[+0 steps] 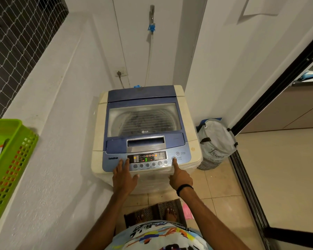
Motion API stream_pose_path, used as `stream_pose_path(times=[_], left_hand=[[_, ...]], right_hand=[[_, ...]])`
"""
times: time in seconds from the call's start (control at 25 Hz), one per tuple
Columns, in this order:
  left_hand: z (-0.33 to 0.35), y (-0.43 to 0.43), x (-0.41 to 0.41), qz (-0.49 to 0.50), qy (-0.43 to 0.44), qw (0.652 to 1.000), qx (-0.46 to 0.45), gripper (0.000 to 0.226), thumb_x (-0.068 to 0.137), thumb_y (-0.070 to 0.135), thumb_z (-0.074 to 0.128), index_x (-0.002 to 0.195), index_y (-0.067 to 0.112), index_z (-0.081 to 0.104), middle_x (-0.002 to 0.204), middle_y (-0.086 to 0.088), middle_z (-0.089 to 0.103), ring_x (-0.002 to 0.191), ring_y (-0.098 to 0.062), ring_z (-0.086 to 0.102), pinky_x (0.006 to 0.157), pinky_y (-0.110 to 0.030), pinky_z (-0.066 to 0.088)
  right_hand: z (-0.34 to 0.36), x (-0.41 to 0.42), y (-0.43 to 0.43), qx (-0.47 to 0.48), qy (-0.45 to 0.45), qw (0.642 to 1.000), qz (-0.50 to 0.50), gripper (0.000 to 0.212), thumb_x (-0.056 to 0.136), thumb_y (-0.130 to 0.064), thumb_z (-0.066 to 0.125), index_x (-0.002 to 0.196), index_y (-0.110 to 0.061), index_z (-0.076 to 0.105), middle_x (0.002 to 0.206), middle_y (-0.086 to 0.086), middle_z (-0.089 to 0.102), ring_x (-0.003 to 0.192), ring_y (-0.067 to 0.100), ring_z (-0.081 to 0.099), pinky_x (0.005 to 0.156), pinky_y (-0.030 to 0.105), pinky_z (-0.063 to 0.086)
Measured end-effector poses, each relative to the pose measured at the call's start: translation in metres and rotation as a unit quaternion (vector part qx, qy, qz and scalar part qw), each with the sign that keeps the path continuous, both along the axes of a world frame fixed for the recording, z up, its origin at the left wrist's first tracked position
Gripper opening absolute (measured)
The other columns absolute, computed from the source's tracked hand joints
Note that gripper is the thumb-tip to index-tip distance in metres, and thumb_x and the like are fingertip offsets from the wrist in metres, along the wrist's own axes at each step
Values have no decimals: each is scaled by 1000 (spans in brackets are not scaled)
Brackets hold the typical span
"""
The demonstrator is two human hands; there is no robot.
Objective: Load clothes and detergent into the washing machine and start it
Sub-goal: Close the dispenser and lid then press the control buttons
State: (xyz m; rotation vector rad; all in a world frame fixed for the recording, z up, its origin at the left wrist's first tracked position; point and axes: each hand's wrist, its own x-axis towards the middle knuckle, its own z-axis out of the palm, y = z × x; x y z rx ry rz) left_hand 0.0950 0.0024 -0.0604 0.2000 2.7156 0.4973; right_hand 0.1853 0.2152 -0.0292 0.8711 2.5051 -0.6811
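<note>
A cream and blue top-loading washing machine (pixel 190 141) stands in the corner with its glass lid (pixel 143 120) closed; dark clothes show dimly in the drum beneath. Its control panel (pixel 146 158) is lit and a green digit glows on the display. My left hand (pixel 124 175) rests flat on the panel's left side, fingers spread and holding nothing. My right hand (pixel 179 175) is curled with only the index finger out, its tip on the round start/pause button (pixel 173 158).
A green plastic basket (pixel 9 170) sits on the white ledge at the left. A white laundry bag (pixel 215 143) stands on the floor right of the machine. A black-framed sliding door (pixel 249 186) runs along the right. A hose and tap hang on the wall behind.
</note>
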Motion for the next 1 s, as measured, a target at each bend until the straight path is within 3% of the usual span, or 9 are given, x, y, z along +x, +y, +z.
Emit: stream_pose_path(times=[0.36, 0.64, 0.76, 0.88, 1.0], left_hand=[[3, 3, 1, 5, 12, 1000, -4, 87, 84, 44, 69, 154, 22, 22, 163, -10, 16, 147, -35, 18, 114, -50, 31], [1, 5, 1, 20, 14, 1000, -4, 88, 82, 40, 73, 153, 22, 24, 162, -10, 19, 144, -35, 22, 111, -51, 36], [3, 8, 2, 28, 13, 1000, -2, 89, 82, 40, 73, 153, 22, 23, 162, -10, 17, 145, -35, 21, 111, -50, 35], [5, 8, 3, 22, 8, 1000, -6, 88, 84, 39, 72, 154, 23, 21, 162, -9, 16, 146, -35, 20, 113, -49, 34], [5, 0, 1, 15, 5, 1000, 9, 84, 85, 37, 70, 154, 25, 22, 163, -7, 16, 146, -35, 20, 114, -49, 33]], right_hand=[[-6, -3, 12, 18, -36, 999, 19, 85, 95, -26, 52, 150, -45, -10, 86, 7, 63, 71, 23, 55, 69, 35, 50], [-3, -7, 12, 69, -58, 996, 27, 81, 99, -19, 46, 150, -45, -12, 100, 8, 69, 71, 22, 53, 66, 34, 42], [-1, -10, 12, 63, -55, 996, 28, 75, 100, -20, 45, 151, -44, -5, 105, 8, 69, 82, 24, 62, 70, 35, 43], [10, -22, 16, 46, -59, 996, 49, 66, 99, -38, 48, 153, -35, 10, 118, 9, 67, 106, 28, 63, 80, 37, 44], [11, -17, 11, 40, -55, 997, 43, 74, 95, -44, 52, 153, -35, 7, 120, 9, 66, 108, 28, 63, 82, 38, 46]])
